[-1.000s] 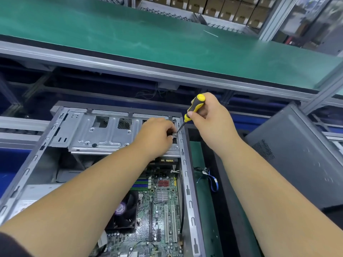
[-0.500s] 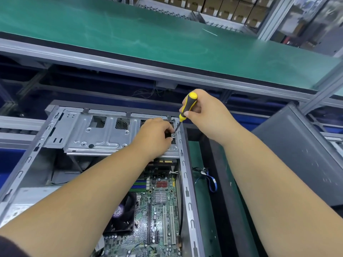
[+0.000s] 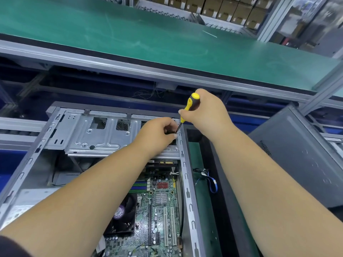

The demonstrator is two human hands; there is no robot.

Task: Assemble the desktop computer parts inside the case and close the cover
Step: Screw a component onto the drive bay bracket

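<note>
Inside open case (image 3: 187,182), motherboard (image 3: 159,210), fan (image 3: 123,216), drive cage (image 3: 104,134)

The drive cage (image 3: 100,134) is bare stamped metal with a dull silver sheen, as is the case frame (image 3: 187,184). The screwdriver (image 3: 191,106) has a smooth yellow and black plastic handle and a dark metal shaft. The side cover (image 3: 300,156) is matt grey painted metal. The bench mat (image 3: 148,38) looks matt green and lightly scuffed.
</note>
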